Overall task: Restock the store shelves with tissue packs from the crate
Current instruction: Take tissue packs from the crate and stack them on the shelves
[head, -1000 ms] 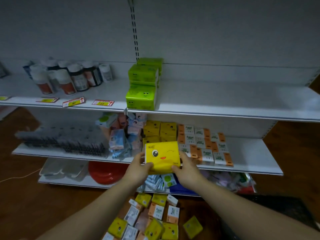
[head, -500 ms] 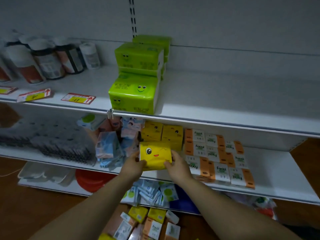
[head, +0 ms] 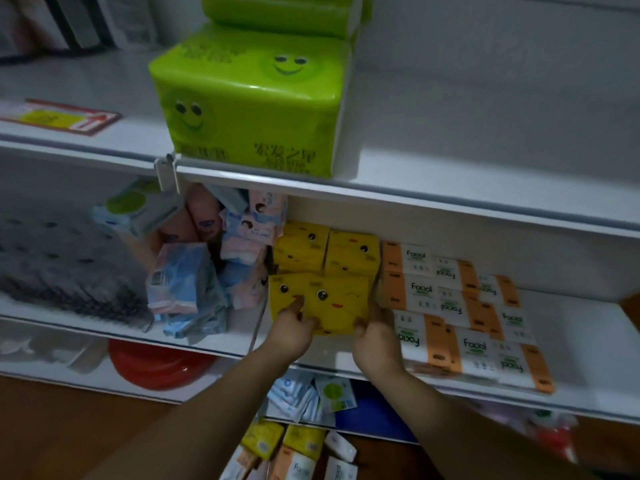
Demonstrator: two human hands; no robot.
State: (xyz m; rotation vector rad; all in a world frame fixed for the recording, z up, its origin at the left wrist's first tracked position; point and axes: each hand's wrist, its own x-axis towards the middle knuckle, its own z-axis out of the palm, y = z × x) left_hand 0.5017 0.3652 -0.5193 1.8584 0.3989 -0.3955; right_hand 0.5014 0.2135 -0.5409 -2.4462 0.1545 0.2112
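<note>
Left hand (head: 292, 327) and right hand (head: 375, 336) clamp the lower corners of one yellow tissue pack (head: 334, 301). It sits near the middle shelf's (head: 588, 327) front edge, against the stocked yellow packs (head: 349, 251). Placement nearly done, by my read. More packs (head: 298, 445) below, unshelved.

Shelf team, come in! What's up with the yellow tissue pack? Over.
Left hand, right hand gripping yellow pack. Pack at middle shelf, before yellow stack. Orange packs close beside.

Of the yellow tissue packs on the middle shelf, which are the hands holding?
The front yellow pack with the winking face; left hand and right hand grip its sides. Other yellow packs stand behind.
</note>
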